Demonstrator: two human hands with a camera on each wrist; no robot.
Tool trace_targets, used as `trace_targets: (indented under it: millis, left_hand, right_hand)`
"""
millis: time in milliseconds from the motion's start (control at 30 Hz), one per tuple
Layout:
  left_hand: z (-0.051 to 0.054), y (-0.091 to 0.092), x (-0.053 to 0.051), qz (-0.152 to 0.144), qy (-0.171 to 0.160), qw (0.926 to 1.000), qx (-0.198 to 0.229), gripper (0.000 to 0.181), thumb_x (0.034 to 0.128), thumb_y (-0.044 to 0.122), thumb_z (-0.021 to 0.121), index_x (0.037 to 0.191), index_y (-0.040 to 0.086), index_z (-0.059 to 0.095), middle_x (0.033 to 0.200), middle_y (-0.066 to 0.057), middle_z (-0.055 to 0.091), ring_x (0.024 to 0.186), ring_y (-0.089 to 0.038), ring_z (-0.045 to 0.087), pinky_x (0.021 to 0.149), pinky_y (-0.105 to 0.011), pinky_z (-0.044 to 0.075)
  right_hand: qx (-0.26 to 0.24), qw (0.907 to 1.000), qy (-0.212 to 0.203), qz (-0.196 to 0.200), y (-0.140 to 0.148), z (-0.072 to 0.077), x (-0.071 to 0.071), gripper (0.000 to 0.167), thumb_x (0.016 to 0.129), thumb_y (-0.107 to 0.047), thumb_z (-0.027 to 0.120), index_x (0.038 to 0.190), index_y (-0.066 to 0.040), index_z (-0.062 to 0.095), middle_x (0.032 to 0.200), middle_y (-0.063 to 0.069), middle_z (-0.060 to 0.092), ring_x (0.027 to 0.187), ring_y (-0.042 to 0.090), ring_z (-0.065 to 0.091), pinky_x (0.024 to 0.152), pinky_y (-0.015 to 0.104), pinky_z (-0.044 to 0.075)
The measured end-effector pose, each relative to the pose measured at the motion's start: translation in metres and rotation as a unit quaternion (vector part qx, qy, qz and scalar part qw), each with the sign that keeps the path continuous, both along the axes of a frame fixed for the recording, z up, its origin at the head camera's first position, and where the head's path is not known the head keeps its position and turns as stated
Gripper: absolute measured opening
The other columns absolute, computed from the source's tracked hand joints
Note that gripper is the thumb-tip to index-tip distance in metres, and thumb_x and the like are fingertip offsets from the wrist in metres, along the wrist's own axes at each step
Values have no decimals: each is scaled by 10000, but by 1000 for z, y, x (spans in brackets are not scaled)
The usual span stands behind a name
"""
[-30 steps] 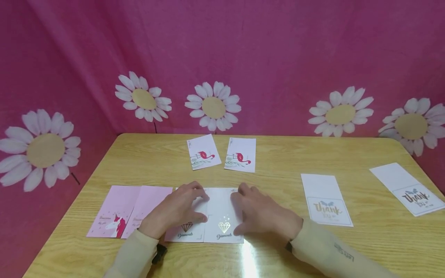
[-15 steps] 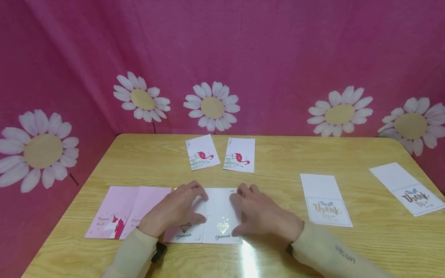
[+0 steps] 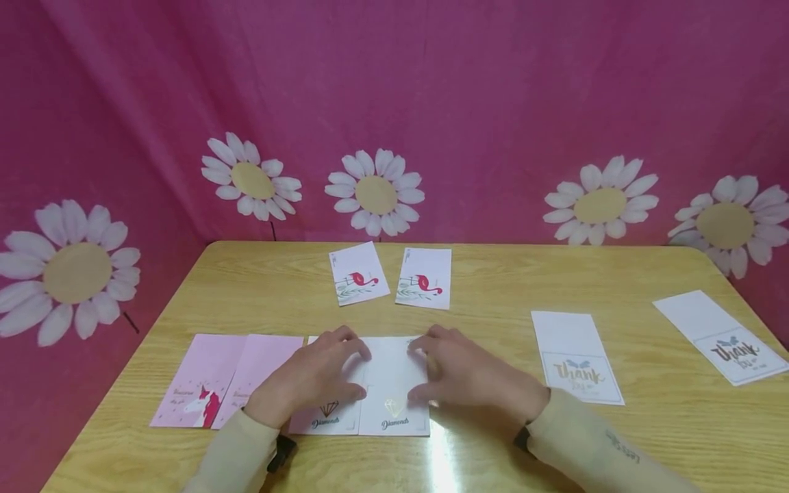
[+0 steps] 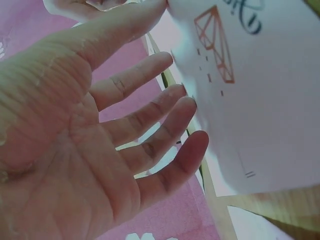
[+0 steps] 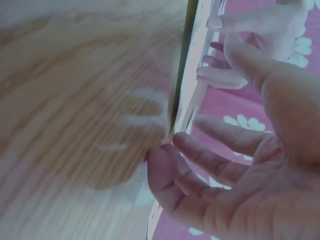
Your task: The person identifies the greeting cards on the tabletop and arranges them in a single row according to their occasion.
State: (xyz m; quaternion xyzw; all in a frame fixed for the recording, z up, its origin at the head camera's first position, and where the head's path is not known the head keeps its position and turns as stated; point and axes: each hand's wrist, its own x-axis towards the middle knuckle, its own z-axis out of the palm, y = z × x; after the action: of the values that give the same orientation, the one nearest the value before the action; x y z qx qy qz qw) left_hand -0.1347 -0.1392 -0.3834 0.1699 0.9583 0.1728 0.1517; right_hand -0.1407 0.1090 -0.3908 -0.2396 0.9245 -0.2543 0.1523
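Head view: a white rectangular paper card with a gold diamond print and black "Diamonds" lettering, the right-hand card (image 3: 393,383), lies flat on the pale yellow wood-grain table (image 3: 493,291) between both hands, long axis running away from the person. Its twin, the left-hand card (image 3: 327,412), sits alongside, long edges meeting, mostly under the left hand (image 3: 317,373). Left fingertips end about at the seam; the right hand (image 3: 474,373) has its tips over the other card's right side, so neither hand is clearly nearer to it. Hands face each other, roughly mirrored, forearms angling in from the near side. Each makes a loose C, thumb nearer the person, index bent on the far side, nothing gripped. Left wrist view: fingers spread, gaps between them, tips at or just off the card; pressing, can't tell. Right wrist view: fingers relaxed, lightly bent, apart; contact unclear too. Left of these, two pale pink unicorn-print paper cards (image 3: 197,380) overlap or abut. Two white flamingo-print paper cards (image 3: 423,277) lie beyond, two white "Thank you" paper cards (image 3: 577,359) off to the right.
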Motion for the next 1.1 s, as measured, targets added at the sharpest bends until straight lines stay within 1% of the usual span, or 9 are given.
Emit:
trace_targets:
  millis: [133, 267, 367, 500, 600, 700, 800, 900, 1100]
  left_hand:
    - [4, -1, -2, -48, -9, 9998, 167, 436, 817, 312, 874, 1214, 236, 709, 1279, 13, 595, 1115, -198, 556, 1017, -444, 523]
    - [13, -4, -5, 38, 264, 9992, 300, 421, 861, 313, 835, 1246, 213, 695, 1324, 5, 600, 1183, -203, 577, 1058, -462, 516]
    - [22, -9, -15, -3, 577, 9977, 349, 411, 900, 306, 797, 1269, 171, 678, 1317, -48, 615, 1177, -244, 614, 1005, -491, 546]
    - [31, -20, -41, 1, 773, 9955, 549, 433, 940, 287, 748, 1320, 106, 647, 1320, -131, 611, 1154, -316, 636, 933, -518, 559]
    - [33, -30, -63, 192, 768, 9950, 613, 474, 952, 275, 727, 1369, 83, 611, 1380, -160, 580, 1194, -349, 618, 948, -530, 549]
    - [31, -37, -84, 352, 719, 9949, 608, 531, 944, 253, 730, 1413, 64, 569, 1408, -184, 561, 1224, -367, 596, 988, -538, 537]
    - [26, -40, -101, 494, 594, 9956, 538, 623, 919, 265, 754, 1461, 68, 520, 1446, -192, 538, 1271, -370, 549, 1044, -563, 506]
    - [22, -40, -115, 553, 454, 9964, 451, 740, 885, 299, 798, 1506, 74, 464, 1505, -197, 485, 1336, -377, 486, 1107, -596, 453]
    - [11, -38, -139, 498, 230, 9980, 321, 1002, 806, 336, 869, 1599, 115, 297, 1644, -181, 274, 1461, -428, 304, 1167, -668, 344]
  right_hand:
    - [-279, 9990, 343, 62, 6, -1, -5, 565, 853, -358, 835, 1309, -76, 658, 1066, 21, 651, 913, 131, 570, 845, 350, 537]
    - [-433, 9969, 658, 88, 10, -2, -12, 443, 893, -288, 799, 1246, -48, 683, 1000, 24, 679, 882, 119, 599, 784, 294, 538]
    - [-605, 9954, 741, -1, 12, -3, -20, 389, 906, -252, 784, 1217, -34, 697, 1015, 51, 707, 900, 147, 627, 794, 300, 543]
    - [-820, 9928, 838, -242, 14, -3, -31, 352, 916, -231, 760, 1200, -30, 708, 1080, 115, 724, 961, 227, 673, 866, 387, 567]
    - [-966, 9902, 935, -381, 15, -4, -41, 334, 918, -213, 746, 1189, -22, 710, 1100, 155, 723, 978, 269, 691, 888, 434, 575]
    - [-1089, 9881, 1002, -425, 14, -5, -50, 321, 922, -198, 734, 1180, -9, 709, 1107, 173, 726, 978, 280, 701, 890, 442, 583]
    - [-1154, 9873, 971, -504, 11, -5, -58, 322, 933, -206, 724, 1188, -10, 709, 1121, 170, 729, 985, 273, 699, 894, 431, 583]
    - [-1188, 9871, 870, -625, 6, -4, -65, 339, 939, -232, 724, 1207, -25, 707, 1132, 159, 730, 993, 262, 694, 903, 421, 579]
    - [-1243, 9869, 648, -804, -2, -3, -77, 358, 953, -272, 702, 1236, -54, 691, 1163, 147, 723, 1024, 259, 686, 934, 422, 565]
